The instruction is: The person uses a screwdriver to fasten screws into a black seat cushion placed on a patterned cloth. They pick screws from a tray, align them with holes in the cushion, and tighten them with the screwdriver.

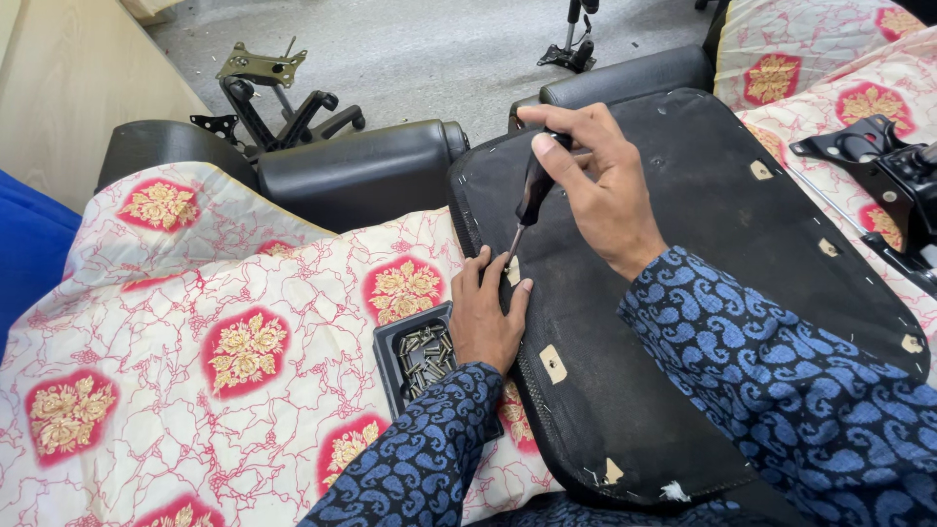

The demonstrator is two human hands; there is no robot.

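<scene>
My right hand [597, 185] grips a black-handled screwdriver [533, 191], held upright with its tip down on the near left edge of a black chair seat base [703, 244] turned underside up. My left hand [486, 314] rests at that edge, fingers pinched beside the screwdriver tip. Both arms wear blue patterned sleeves. Small cream patches dot the underside of the base.
A small black tray of metal screws [418, 359] lies by my left wrist on a floral cream and red cloth [215, 322]. Black chair cushions [361, 166] lie behind. Metal chair mechanisms [262, 68] sit on the grey floor; another black bracket [883, 156] is at right.
</scene>
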